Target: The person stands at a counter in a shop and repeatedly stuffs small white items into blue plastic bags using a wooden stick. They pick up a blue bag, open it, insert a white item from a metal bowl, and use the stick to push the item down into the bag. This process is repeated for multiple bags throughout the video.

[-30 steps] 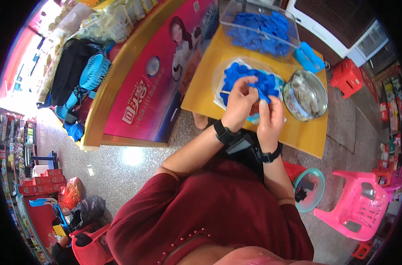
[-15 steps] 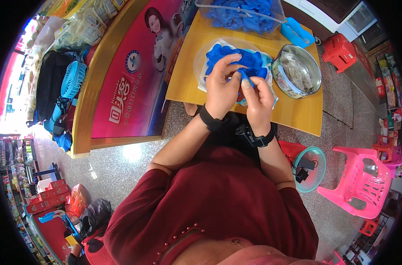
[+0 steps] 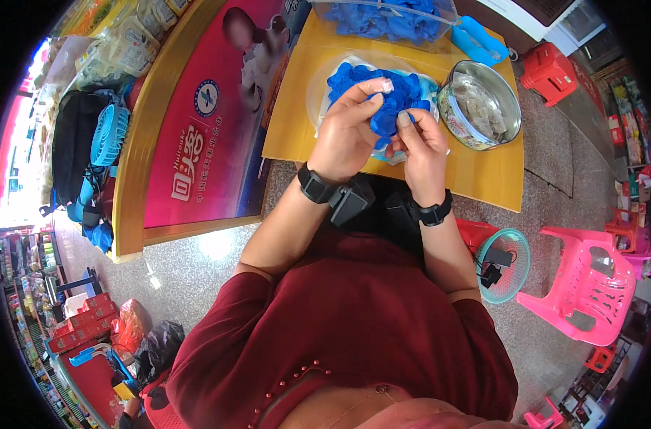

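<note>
A soft blue piece with rounded, petal-like edges (image 3: 385, 123) hangs between my hands over the table. My right hand (image 3: 423, 150) pinches it at its right side between thumb and fingers. My left hand (image 3: 342, 136) is beside its left edge, thumb and forefinger apart; whether its lower fingers touch the piece is hidden. Beyond the hands, a heap of similar blue pieces (image 3: 350, 74) lies on a pale cloth or sheet over a clear round tray (image 3: 317, 93). Both wrists wear black bands with small black boxes.
On the yellow table (image 3: 286, 136) stand a clear bin of blue pieces (image 3: 390, 25), a round metal tin with translucent pieces (image 3: 480, 107) and a light-blue object (image 3: 477, 41). A counter (image 3: 196, 157) borders the left. To the right are a green basket (image 3: 508, 275) and a pink chair (image 3: 586, 286).
My left hand has shifted left and its thumb and forefinger have parted from the blue piece. The piece now hangs more spread out, with my right hand still pinching it.
</note>
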`<state>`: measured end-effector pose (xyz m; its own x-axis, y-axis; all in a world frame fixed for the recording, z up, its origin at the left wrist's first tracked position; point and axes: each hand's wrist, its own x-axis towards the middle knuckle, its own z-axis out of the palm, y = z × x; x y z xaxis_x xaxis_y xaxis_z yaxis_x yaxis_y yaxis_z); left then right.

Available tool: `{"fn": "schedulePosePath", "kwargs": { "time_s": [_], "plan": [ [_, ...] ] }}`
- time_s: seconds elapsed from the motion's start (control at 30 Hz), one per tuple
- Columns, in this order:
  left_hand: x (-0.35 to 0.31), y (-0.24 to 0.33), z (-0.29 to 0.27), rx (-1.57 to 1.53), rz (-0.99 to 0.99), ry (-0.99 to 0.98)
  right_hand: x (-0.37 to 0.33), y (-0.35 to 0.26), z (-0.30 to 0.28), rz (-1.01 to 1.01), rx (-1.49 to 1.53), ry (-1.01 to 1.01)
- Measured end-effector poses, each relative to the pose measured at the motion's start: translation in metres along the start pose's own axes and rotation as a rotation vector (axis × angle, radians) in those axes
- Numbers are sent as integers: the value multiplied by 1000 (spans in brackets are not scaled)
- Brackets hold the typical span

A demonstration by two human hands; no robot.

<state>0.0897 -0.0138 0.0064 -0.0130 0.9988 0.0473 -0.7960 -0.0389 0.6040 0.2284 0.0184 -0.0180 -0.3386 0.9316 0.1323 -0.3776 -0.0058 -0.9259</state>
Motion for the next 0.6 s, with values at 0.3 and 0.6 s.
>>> {"fn": "schedulePosePath", "kwargs": {
  "time_s": [0.3, 0.6],
  "plan": [
    [-4, 9, -5, 344, 131, -122, 0, -7, 1, -80, -1, 9],
    [-2, 13, -4, 557, 62, 106, 2, -7, -5, -252, -24, 127]
  ]
}}
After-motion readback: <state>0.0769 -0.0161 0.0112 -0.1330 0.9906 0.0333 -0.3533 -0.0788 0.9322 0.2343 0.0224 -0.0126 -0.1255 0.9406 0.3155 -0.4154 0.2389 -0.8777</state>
